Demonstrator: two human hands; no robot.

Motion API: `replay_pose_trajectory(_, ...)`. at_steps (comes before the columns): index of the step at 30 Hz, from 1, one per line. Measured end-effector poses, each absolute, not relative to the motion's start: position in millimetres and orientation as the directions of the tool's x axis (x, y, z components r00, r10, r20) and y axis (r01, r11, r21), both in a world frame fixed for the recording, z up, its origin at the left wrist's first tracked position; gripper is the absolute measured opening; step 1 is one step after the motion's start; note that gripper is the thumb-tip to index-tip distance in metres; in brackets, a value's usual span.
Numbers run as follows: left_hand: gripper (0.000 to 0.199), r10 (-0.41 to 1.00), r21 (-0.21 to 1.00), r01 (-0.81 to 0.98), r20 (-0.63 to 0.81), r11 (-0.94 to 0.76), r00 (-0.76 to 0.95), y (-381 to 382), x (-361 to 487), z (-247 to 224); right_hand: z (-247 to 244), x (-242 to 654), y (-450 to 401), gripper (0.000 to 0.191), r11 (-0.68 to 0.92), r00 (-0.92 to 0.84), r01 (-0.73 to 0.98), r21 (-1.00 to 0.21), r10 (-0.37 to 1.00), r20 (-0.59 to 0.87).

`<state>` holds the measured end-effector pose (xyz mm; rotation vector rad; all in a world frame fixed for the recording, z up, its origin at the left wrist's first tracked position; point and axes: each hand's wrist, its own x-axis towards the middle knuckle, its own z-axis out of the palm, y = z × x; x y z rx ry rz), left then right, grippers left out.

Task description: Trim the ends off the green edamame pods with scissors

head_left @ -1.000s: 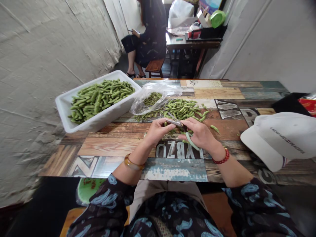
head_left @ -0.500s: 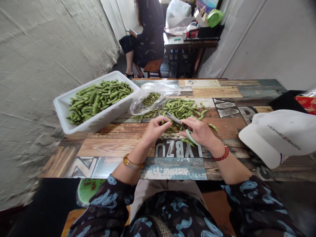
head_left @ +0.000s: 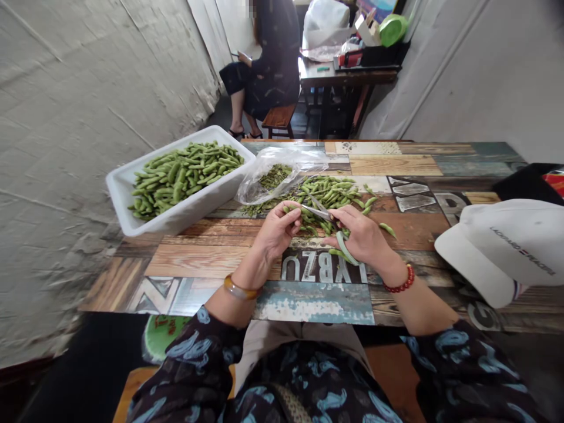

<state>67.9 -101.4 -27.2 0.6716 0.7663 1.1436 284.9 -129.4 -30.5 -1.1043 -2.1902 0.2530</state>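
My left hand [head_left: 278,228] pinches a green bean pod [head_left: 288,208] between thumb and fingers. In my right hand [head_left: 359,234] is a pair of scissors [head_left: 346,249] with pale green handles, its blades parted and their tips beside the held pod. Behind both hands a pile of green pods [head_left: 332,191] lies on the patterned table [head_left: 194,258], with a few loose pods to its right. A clear plastic bag [head_left: 258,191] with green scraps inside sits left of the pile. Many pods [head_left: 185,176] fill a white tub [head_left: 207,202] farther left.
A white cap [head_left: 506,247] lies at the table's right, near a black item with red. Beyond the table a person [head_left: 275,59] sits on a wooden stool [head_left: 278,117]. A second table [head_left: 352,77] behind holds bags and boxes. A wall stands close on the left.
The scissors' blades have spread wider and now reach the pod in my left hand, which has turned so more of the pod shows. The whole view has shifted slightly.
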Motion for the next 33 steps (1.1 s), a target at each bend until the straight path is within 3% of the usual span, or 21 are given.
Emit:
replay_pose_trajectory(16, 0.036, 0.953, 0.816, -0.510, -0.154, 0.270, 0.259, -104, 71, -27, -29, 283, -130, 0.039, 0.657, -0.454, 0.640, -0.398, 0.742, 0.494)
replay_pose_trajectory(22, 0.033, 0.954, 0.805, -0.524, -0.168, 0.278, 0.249, -101, 68, -24, -32, 285, -131, 0.040, 0.631, -0.466, 0.663, -0.403, 0.769, 0.438)
replay_pose_trajectory(28, 0.021, 0.965, 0.806, -0.539, -0.150, 0.244, 0.213, -95, 53, -16, -35, 296, -125, 0.046, 0.575, -0.345, 0.705, -0.414, 0.789, 0.508)
replay_pose_trajectory(31, 0.017, 0.973, 0.898, -0.394, -0.125, 0.195, 0.196, -92, 46, -17, -36, 300, -123, 0.047, 0.556, -0.317, 0.729, -0.399, 0.791, 0.523)
replay_pose_trajectory(33, 0.013, 0.979, 0.991, -0.111, -0.055, 0.078, 0.198, -90, 42, -20, -36, 300, -122, 0.048, 0.558, -0.325, 0.729, -0.396, 0.792, 0.517)
